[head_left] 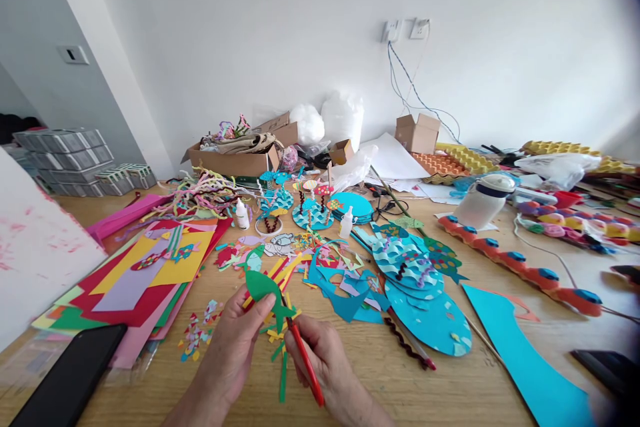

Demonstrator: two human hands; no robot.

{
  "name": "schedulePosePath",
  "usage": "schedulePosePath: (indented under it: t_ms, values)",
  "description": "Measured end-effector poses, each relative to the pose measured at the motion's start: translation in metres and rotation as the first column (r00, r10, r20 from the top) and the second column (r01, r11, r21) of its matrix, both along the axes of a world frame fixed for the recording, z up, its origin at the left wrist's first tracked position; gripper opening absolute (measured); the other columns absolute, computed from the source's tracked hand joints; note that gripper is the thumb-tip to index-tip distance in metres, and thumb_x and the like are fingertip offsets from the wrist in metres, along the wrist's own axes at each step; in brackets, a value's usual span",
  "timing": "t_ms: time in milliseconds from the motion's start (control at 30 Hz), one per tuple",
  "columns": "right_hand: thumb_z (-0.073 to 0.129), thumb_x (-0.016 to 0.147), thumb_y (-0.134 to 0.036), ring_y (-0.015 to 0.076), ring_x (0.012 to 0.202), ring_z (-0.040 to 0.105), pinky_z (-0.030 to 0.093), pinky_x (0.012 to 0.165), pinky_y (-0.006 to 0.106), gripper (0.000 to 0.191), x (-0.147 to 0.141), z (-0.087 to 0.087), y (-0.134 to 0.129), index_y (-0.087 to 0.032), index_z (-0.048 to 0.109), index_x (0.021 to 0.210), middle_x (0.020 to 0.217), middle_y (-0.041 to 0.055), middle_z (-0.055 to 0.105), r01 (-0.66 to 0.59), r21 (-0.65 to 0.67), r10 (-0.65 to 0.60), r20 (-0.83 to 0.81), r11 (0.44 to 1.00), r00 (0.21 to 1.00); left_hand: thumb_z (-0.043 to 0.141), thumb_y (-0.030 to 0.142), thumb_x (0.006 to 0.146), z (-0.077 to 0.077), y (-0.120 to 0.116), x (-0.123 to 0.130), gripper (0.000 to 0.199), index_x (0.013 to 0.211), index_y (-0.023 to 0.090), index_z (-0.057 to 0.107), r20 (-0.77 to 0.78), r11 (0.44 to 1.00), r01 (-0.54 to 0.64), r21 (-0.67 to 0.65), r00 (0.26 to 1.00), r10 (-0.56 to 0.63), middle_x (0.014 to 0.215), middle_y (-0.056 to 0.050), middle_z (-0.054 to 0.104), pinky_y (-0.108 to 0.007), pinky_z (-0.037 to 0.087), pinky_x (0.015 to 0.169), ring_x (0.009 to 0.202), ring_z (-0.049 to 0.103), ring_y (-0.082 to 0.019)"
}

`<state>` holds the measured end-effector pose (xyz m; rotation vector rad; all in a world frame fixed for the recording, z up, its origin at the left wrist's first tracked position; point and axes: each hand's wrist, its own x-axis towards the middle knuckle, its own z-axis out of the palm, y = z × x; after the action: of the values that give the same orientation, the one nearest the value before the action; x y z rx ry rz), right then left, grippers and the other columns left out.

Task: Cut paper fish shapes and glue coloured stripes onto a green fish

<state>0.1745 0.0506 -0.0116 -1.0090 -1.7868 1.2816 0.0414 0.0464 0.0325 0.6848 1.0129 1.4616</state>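
Between the thumb and fingers of my left hand (234, 340) is a green paper fish (264, 288), held up over the table. My right hand (325, 350) grips red-handled scissors (306, 364), whose blades meet the fish near its tail. Green paper strips (283, 374) and small yellow scraps lie on the wood just below. Tiny colored paper bits (200, 330) are scattered left of my left hand. Beyond my hands are cut paper fish (255, 257) and yellow strips. Blue paper offcuts (345, 304) sit right of the scissors.
Colored paper sheets (120, 300) and a black phone (70, 374) are at the left. Two white glue bottles, one the left bottle (242, 215), stand farther back. Blue decorated discs (430, 320) lie at right, beside an orange egg-carton strip (520, 267). A cardboard box (235, 162) stands near the wall.
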Motion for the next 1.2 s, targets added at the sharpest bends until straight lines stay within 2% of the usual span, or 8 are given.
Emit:
schedulePosePath:
  t_ms: [133, 367, 567, 833, 1200]
  values:
    - [0.042, 0.086, -0.039, 0.0069, 0.043, 0.032, 0.024, 0.042, 0.019, 0.036, 0.0, 0.003, -0.001, -0.019, 0.037, 0.056, 0.045, -0.0062, 0.036, 0.004, -0.018, -0.004, 0.009, 1.0, 1.0, 0.072, 0.022, 0.065, 0.0, 0.001, -0.002, 0.012, 0.075, 0.02, 0.066, -0.005, 1.0, 0.019, 0.01, 1.0, -0.019, 0.067, 0.004, 0.064, -0.018, 0.045, 0.066, 0.067, 0.055, -0.01]
    - [0.043, 0.083, -0.035, 0.007, 0.041, 0.036, 0.026, 0.039, 0.017, 0.032, 0.001, 0.014, -0.001, -0.019, 0.038, 0.057, 0.046, -0.0054, 0.04, -0.015, -0.104, 0.011, -0.041, 0.994, 0.999, 0.075, 0.022, 0.062, 0.001, -0.001, -0.003, 0.014, 0.073, 0.021, 0.066, 0.011, 1.0, 0.018, -0.015, 1.0, -0.018, 0.068, 0.006, 0.065, -0.017, 0.043, 0.062, 0.064, 0.055, -0.009]
    - [0.043, 0.083, -0.038, 0.0069, 0.041, 0.036, 0.027, 0.039, 0.017, 0.033, 0.001, 0.014, -0.001, -0.019, 0.039, 0.057, 0.045, -0.0052, 0.039, -0.03, -0.063, 0.03, -0.008, 0.998, 1.0, 0.073, 0.023, 0.062, 0.003, -0.003, -0.003, 0.014, 0.075, 0.019, 0.068, -0.036, 0.998, 0.059, -0.001, 0.998, -0.059, 0.068, 0.004, 0.065, -0.02, 0.043, 0.065, 0.068, 0.056, -0.012]
    - [0.044, 0.082, -0.048, 0.0072, 0.04, 0.037, 0.027, 0.038, 0.017, 0.038, 0.001, 0.014, -0.001, -0.018, 0.04, 0.058, 0.045, -0.005, 0.039, -0.045, -0.085, 0.043, -0.033, 0.995, 0.999, 0.072, 0.023, 0.064, 0.0, -0.002, -0.004, 0.015, 0.078, 0.02, 0.067, -0.07, 0.996, 0.086, -0.009, 0.994, -0.086, 0.07, 0.003, 0.066, -0.021, 0.043, 0.068, 0.071, 0.057, -0.013]
    - [0.04, 0.085, -0.04, 0.0067, 0.044, 0.029, 0.022, 0.041, 0.019, 0.036, 0.001, 0.008, 0.0, -0.019, 0.037, 0.057, 0.047, -0.0063, 0.032, -0.038, -0.006, 0.038, 0.01, 0.999, 0.999, 0.072, 0.023, 0.063, 0.002, -0.002, -0.005, 0.013, 0.075, 0.02, 0.067, -0.061, 0.995, 0.1, -0.016, 0.993, -0.101, 0.068, 0.004, 0.065, -0.02, 0.042, 0.07, 0.07, 0.056, -0.012]
